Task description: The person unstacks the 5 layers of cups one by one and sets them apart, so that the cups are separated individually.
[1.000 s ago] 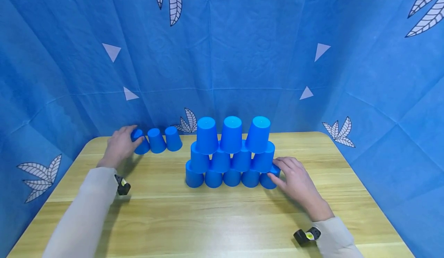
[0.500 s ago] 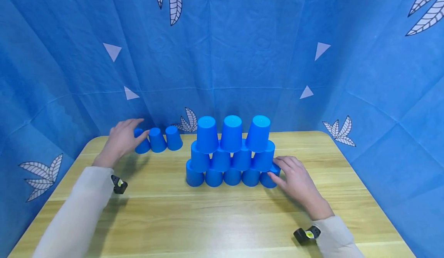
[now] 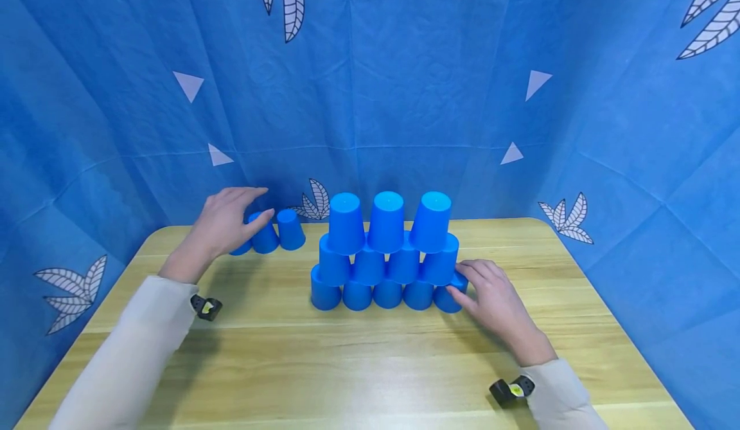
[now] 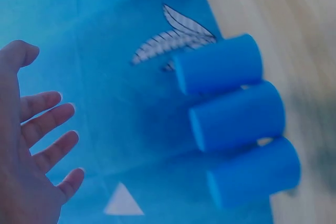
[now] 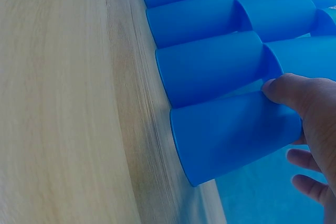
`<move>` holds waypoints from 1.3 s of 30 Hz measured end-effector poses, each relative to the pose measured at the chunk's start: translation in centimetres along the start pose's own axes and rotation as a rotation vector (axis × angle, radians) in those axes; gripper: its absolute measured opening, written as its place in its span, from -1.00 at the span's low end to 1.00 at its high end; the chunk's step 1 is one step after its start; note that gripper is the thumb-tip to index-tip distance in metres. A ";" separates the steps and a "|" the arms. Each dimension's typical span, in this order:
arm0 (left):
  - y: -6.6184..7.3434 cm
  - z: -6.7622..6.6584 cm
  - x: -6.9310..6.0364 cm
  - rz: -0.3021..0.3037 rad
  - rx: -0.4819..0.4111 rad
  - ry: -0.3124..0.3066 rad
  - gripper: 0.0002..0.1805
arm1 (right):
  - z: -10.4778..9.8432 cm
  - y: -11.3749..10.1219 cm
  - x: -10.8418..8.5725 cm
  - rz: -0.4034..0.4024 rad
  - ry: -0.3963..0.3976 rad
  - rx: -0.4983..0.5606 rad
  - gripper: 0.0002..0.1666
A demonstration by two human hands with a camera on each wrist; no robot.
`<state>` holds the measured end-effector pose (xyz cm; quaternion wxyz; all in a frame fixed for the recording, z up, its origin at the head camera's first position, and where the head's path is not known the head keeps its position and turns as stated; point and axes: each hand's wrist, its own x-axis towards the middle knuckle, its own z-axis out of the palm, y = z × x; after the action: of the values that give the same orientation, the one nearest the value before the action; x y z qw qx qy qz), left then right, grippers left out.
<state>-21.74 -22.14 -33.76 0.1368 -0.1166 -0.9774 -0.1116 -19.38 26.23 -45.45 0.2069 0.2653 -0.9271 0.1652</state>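
Observation:
Blue upside-down cups form a three-tier stack on the table, with a wider bottom row, a middle row and three cups on top. At the right end of the bottom row, my right hand grips the end cup, thumb on its near side and fingers behind. My left hand hovers with fingers spread, holding nothing. Below and behind it stand three separate cups in a row, the left one mostly hidden in the head view. In the left wrist view all three cups show, apart from the fingers.
The wooden table reaches back to a blue patterned curtain hanging behind and at both sides. A gap of bare tabletop lies between the three separate cups and the stack.
My left hand has let go of the leftmost separate cup, opened, risen and shifted right over the row. My right hand and the stack stay as they were.

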 end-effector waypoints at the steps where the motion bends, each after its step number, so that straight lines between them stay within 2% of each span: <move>1: 0.5 -0.2 0.0 0.009 -0.005 0.003 -0.35 | 0.0 0.0 0.0 0.000 0.000 0.000 -0.42; 8: 3.5 -1.2 -0.2 0.107 -0.025 0.057 -0.41 | 0.0 0.1 0.0 -0.010 0.005 0.001 -0.42; 20: 7.5 -2.4 -0.3 0.262 -0.082 0.157 -0.47 | 0.1 0.2 -0.1 -0.028 0.017 -0.002 -0.42; 28: 10.3 -2.6 0.1 0.337 -0.086 0.147 -0.43 | 0.1 0.3 -0.2 -0.035 0.024 0.004 -0.43; 34: 11.9 -2.2 0.6 0.356 -0.044 0.128 -0.38 | 0.1 0.3 -0.2 -0.031 0.021 0.000 -0.43; 39: 12.8 -1.6 1.0 0.373 0.004 0.118 -0.36 | 0.2 0.3 -0.1 -0.024 0.019 0.001 -0.44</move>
<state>-18.99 -10.26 -29.55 0.2125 -0.2885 -0.9293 -0.0891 -19.50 26.46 -45.70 0.2176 0.2751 -0.9217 0.1655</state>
